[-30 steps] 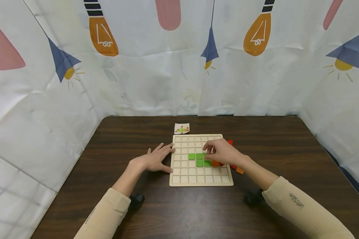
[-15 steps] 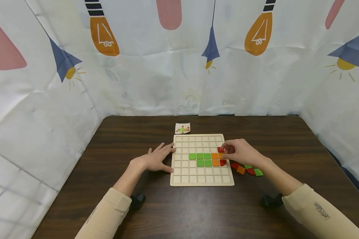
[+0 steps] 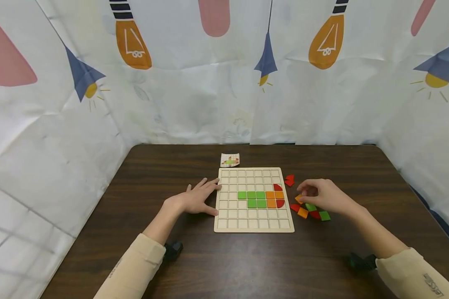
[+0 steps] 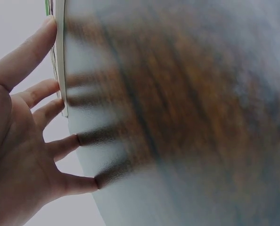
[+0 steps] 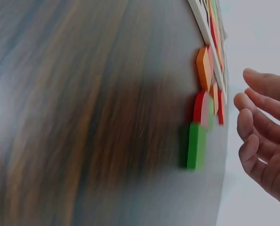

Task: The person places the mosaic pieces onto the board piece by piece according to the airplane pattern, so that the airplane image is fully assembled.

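Note:
A pale wooden grid board (image 3: 228, 216) lies on the table, holding a row of green square tiles (image 3: 251, 195), several orange square tiles (image 3: 270, 195) and two red rounded pieces (image 3: 280, 204) at its right side. My left hand (image 3: 192, 202) touches the board's left edge with fingers spread; the left wrist view shows its thumb and fingertips at that edge (image 4: 61, 56). Over the loose pieces right of the board hovers my right hand (image 3: 327, 196), partly hiding an orange tile (image 3: 298, 199). In the right wrist view its thumb and loosely bent fingers (image 5: 267, 136) hold nothing.
Beside the board lie loose red pieces (image 3: 289, 180), another orange tile (image 3: 302, 212) and a green tile (image 3: 324, 216). A small card with a coloured grid picture (image 3: 230, 160) sits behind the board. A patterned curtain (image 3: 194, 104) hangs around the dark wooden table (image 3: 239, 265).
My right hand has moved rightward off the board to the loose pieces, uncovering the orange tiles and red pieces at the board's right side. My left hand stays at the board's edge.

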The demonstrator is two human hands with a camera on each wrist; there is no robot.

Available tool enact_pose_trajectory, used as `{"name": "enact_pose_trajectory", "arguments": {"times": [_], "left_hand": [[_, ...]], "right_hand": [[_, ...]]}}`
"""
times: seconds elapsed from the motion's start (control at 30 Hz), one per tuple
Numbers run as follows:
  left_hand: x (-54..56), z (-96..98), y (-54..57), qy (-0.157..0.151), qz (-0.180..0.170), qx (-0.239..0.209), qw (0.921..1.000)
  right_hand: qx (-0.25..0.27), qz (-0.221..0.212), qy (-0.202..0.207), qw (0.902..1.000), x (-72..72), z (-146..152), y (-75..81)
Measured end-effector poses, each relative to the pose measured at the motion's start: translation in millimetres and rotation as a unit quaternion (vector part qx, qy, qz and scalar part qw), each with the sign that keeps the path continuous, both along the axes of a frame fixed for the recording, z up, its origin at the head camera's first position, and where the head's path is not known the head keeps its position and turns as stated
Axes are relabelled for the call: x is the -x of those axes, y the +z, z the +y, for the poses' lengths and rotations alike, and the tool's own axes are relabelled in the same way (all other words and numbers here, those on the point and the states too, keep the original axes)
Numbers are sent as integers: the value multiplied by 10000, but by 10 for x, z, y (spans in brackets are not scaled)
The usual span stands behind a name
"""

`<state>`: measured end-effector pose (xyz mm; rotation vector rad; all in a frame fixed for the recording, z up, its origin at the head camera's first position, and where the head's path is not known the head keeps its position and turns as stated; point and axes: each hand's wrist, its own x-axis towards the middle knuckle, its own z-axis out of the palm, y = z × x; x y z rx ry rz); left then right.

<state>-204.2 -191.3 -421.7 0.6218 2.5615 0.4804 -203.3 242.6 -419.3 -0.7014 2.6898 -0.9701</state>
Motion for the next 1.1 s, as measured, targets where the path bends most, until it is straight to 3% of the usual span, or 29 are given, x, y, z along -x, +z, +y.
{"name": "enact_pose_trajectory", "arguments": {"times": [0.53, 0.87, 1.1], "left_hand": [[13, 27, 39, -54, 50, 34, 10000], [5, 15, 39, 3, 7, 73, 10000], [-24, 11, 38, 46, -35, 23, 10000]], "right_hand": [[-261, -128, -53, 9996, -179, 550, -45], [-43, -507, 416, 9978, -263, 742, -123], [-87, -578, 519, 9969, -299, 733, -146]]}}
